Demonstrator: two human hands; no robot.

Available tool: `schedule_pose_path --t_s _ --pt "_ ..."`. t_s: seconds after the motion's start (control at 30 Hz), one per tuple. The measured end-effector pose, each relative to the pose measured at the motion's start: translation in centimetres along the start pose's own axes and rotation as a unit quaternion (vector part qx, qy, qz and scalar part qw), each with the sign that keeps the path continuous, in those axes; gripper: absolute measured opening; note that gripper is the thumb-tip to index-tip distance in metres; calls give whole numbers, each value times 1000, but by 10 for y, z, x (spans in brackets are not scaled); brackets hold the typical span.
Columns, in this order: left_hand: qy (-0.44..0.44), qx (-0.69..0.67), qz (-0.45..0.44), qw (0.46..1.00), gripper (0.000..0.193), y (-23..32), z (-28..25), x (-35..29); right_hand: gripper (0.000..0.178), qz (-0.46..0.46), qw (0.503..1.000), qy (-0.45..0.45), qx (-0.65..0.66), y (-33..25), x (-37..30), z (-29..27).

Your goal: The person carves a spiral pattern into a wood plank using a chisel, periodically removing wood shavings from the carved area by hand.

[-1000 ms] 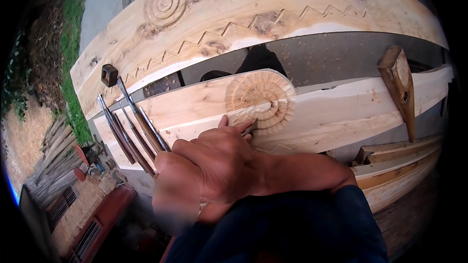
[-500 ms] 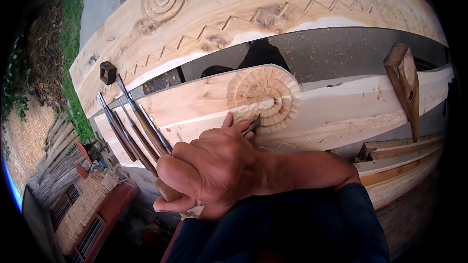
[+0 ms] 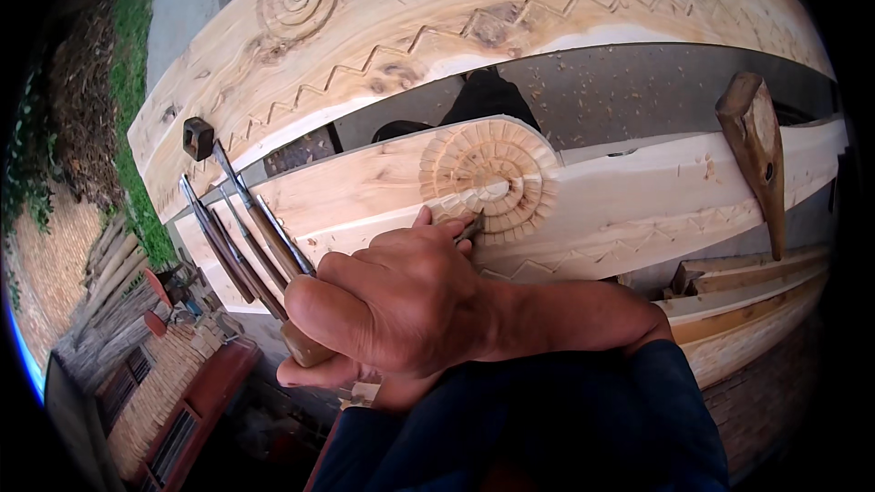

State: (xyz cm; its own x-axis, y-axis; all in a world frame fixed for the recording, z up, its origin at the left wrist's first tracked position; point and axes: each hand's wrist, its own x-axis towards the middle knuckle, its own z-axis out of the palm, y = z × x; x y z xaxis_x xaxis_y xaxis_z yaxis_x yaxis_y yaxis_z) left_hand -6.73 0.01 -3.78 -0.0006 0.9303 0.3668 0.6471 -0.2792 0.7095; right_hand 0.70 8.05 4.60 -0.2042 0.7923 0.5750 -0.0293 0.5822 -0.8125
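Shows at left at least four slender hand tools (image 3: 272,231) on the nearer of two carved boards (image 3: 629,189). Grips a wooden handle (image 3: 305,346) in a right hand (image 3: 396,301) closed tight, with the left hand too hidden to tell its hold and a dark tool tip (image 3: 470,229) at the lower left of one round rosette (image 3: 497,164). Includes at right one brown wooden tool (image 3: 756,155) lying across the same board

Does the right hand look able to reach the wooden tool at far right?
Probably yes: nothing visibly blocks the way along the board to the wooden tool, though the right hand looks curled around a carving tool.
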Motion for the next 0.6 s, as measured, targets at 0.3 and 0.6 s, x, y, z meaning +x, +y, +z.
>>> schedule_pose_path --t_s 0.3,0.6 --pt "-5 0 1 1000 43 -2 0 1 52 23 1000 12 -4 8 10 -1" --pt "-11 5 7 1000 44 -3 -4 4 53 49 997 -54 -10 -3 8 -3"
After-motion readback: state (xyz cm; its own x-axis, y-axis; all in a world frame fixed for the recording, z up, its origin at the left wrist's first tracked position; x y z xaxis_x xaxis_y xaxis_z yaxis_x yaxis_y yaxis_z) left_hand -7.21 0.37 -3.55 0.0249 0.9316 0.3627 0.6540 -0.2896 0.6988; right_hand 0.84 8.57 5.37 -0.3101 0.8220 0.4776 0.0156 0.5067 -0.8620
